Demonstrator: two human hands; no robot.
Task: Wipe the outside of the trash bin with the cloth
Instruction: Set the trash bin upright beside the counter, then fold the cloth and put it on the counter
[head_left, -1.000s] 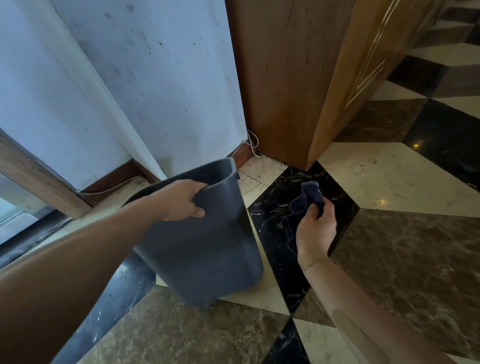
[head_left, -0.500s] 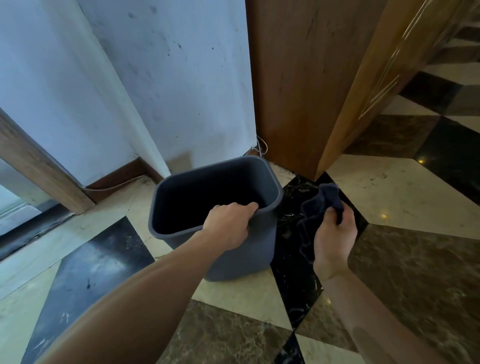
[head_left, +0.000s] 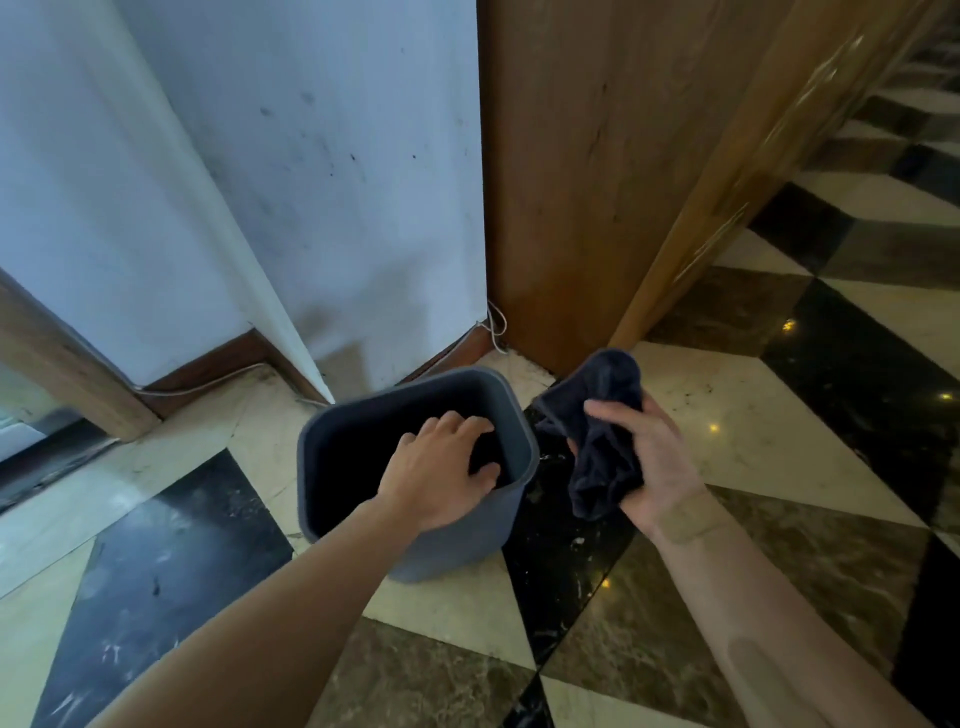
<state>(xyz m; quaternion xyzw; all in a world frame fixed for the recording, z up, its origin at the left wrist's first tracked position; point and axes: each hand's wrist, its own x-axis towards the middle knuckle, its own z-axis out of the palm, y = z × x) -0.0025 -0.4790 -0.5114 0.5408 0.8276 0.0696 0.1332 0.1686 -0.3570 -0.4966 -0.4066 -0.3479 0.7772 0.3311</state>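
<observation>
Left hand (head_left: 441, 470) sits over the open mouth of the bin (head_left: 415, 535) — fingers spread loosely, tips reaching down into the dark inside, thumb near the right-hand rim. Can't tell if it's actually pinching the rim or just resting on it; it isn't wrapped round anything I can see.

Right hand (head_left: 647, 467) is curled round the cloth (head_left: 597, 441), a dark bundle bunched in the palm, one end poking up above the fingers and the other hanging below them. Cloth is just beside the bin's right wall, held off it — a gap of black floor tile shows between the two. No contact with the bin surface.

Bin stands upright on the floor (head_left: 779, 441), base on a pale tile at the edge of a black one, close to the corner where the white wall (head_left: 337, 182) meets the wooden cabinet (head_left: 597, 156). A thin white cord (head_left: 496, 325) runs along the skirting behind it. Only the near and right faces of the bin's outside are visible; far faces are hidden.

Progress, my read: setup only. Cloth in hand, bin steadied or about to be, wiping not started. Outer walls look uniformly grey with no wet streaks or wiped patches I can make out, though the frame is soft. Left to do — press the cloth to the outside and work round all four faces, turning the bin for the hidden ones.
</observation>
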